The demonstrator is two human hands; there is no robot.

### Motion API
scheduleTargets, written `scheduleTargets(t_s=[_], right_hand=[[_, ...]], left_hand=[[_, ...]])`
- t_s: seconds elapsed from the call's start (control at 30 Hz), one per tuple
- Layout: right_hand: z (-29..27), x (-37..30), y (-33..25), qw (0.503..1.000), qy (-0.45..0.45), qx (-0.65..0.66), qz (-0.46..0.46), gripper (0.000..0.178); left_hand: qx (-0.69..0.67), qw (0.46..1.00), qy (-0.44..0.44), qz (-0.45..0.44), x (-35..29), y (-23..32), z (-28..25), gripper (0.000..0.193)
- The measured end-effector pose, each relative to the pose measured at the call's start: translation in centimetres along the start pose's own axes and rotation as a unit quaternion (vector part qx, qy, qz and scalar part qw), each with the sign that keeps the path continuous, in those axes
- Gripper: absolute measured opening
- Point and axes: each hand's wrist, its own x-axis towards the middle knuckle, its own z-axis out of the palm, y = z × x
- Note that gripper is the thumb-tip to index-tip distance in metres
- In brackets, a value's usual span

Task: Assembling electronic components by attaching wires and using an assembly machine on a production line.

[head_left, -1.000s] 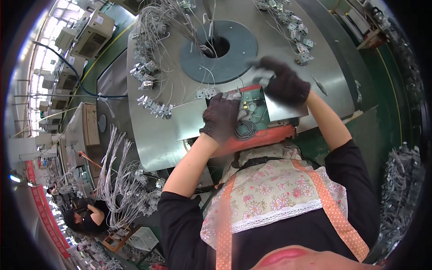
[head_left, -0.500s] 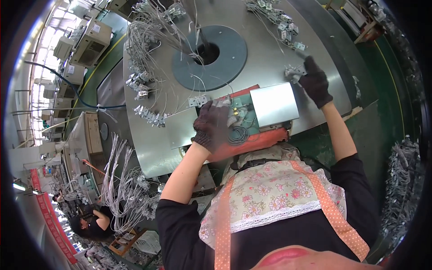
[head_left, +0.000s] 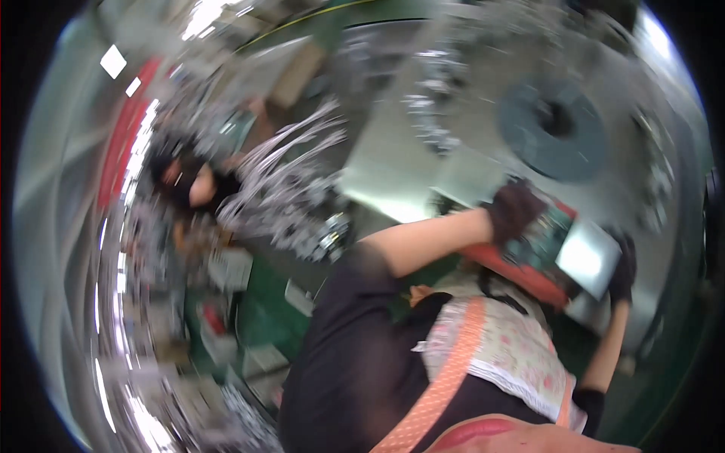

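Observation:
Motion smears the whole head view. My left hand (head_left: 517, 211), in a dark knitted glove, rests at the left part of a fixture with a green bed (head_left: 551, 235) and a red front edge (head_left: 521, 273). Its fingers are blurred, and whatever lies under them is hidden. At the fixture's right end sits a shiny square metal plate (head_left: 587, 259). Right beside that plate is my gloved right hand (head_left: 624, 272); its fingers are too smeared to read. A second flat metal plate (head_left: 468, 177) lies at the fixture's left end.
On the metal table (head_left: 385, 170), a grey ring (head_left: 521, 140) surrounds a dark hole. A row of small metal parts (head_left: 434, 98) curves along its left side, with more at the right. Leftward hang bundled pale wires (head_left: 291, 158); behind them a person (head_left: 198, 185) is at work.
The view has swung left, shifting the table to the right of the picture. My right hand has come back from the small parts to the shiny plate. My left hand stays at the fixture.

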Motion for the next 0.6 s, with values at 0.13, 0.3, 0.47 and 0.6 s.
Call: scheduleTargets(t_s=[0.13, 0.3, 0.47, 0.6], right_hand=[[-1.0, -0.6, 3.8, 0.995, -0.073, -0.068, 0.019, 0.042], [-3.4, 0.2, 1.4, 0.997, 0.056, 0.037, -0.035, 0.056], [-11.1, -3.7, -2.4, 0.949, 0.121, 0.254, 0.146, 0.054], [-11.6, -4.4, -3.6, 0.791, 0.142, 0.533, 0.263, 0.053]], left_hand=[[-0.077, 0.995, 0.062, 0.017, 1.0, 0.0, -1.7, 0.023], [-0.012, 0.999, 0.027, 0.035, 0.5, -0.3, -2.1, 0.019], [-0.019, 0.998, 0.044, 0.049, 1.3, -0.7, -2.2, 0.025], [-0.056, 0.993, 0.096, 0.043, 1.1, -0.9, -1.8, 0.023]])
